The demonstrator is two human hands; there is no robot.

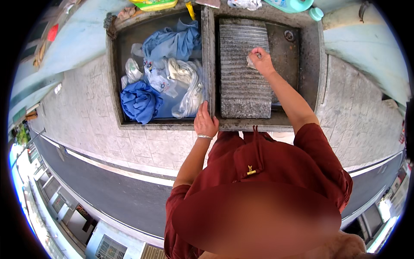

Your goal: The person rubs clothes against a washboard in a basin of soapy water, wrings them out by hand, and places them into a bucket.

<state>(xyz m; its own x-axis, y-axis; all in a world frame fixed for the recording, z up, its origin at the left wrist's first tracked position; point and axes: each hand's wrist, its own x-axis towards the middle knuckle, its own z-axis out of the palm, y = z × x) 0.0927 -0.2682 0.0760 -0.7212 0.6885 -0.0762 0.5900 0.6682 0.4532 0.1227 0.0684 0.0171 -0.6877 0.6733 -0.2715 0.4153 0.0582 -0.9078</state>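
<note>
A double stone wash basin stands before me. My right hand (262, 61) is closed on a small pale cloth (250, 62), held on the ridged stone washboard (243, 87) in the right compartment. My left hand (205, 121) rests on the basin's front rim beside the divider (208, 64), a bangle at its wrist, holding nothing. In the water of the left compartment lie a light blue garment (173, 42), a darker blue bundled cloth (140, 101), a twisted white cloth (190, 94) and a white printed cloth (158, 77).
Behind the basin rim are a green and yellow package (155, 4), a crumpled white bag (245, 4), a turquoise plastic bottle (292, 5) and its cap (316, 14). A drain (289, 35) sits at the right compartment's back. Paving and a road lie behind me.
</note>
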